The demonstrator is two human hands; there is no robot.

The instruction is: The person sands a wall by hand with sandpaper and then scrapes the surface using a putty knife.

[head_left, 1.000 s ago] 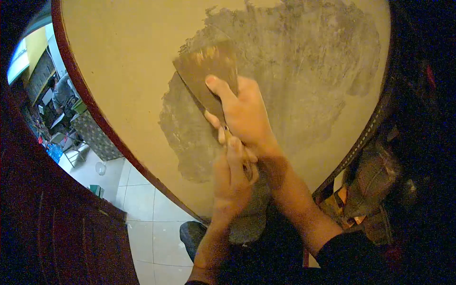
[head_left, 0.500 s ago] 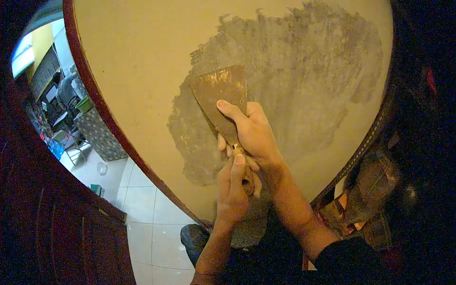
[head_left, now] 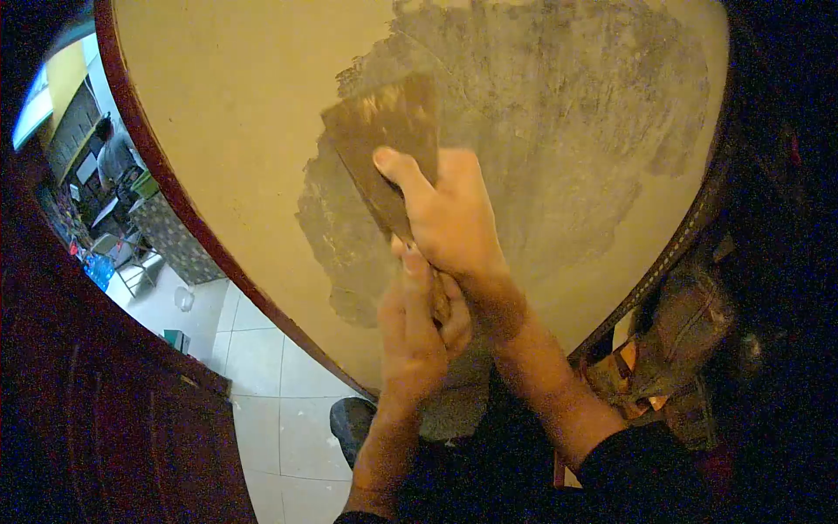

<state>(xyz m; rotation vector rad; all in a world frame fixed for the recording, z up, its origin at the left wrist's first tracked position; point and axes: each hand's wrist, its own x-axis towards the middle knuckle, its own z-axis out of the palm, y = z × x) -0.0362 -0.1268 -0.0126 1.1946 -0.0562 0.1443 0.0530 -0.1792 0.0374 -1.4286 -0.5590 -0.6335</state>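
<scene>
A wide-bladed putty knife [head_left: 381,118] lies against a yellowish panel [head_left: 227,113], its blade edge pointing up and slightly left. The blade rests over the left part of a rough grey patch [head_left: 559,131] on the panel. My left hand [head_left: 412,327] is closed around the putty knife's wooden handle, which is mostly hidden. Higher up, my right hand [head_left: 454,210] grips the lower blade, its thumb pressed flat on the blade's face and its other fingers largely out of sight behind.
A dark red frame edge [head_left: 166,166] borders the panel on the left. Beyond it are a tiled floor [head_left: 257,358], a patterned counter [head_left: 179,236] and a person [head_left: 115,153]. A dark wooden door [head_left: 113,410] stands lower left. Brownish fabric-like items [head_left: 690,323] lie at right.
Both hands and the putty knife have moved up and a little left over the panel. The view has shifted slightly too. Both grips stay the same.
</scene>
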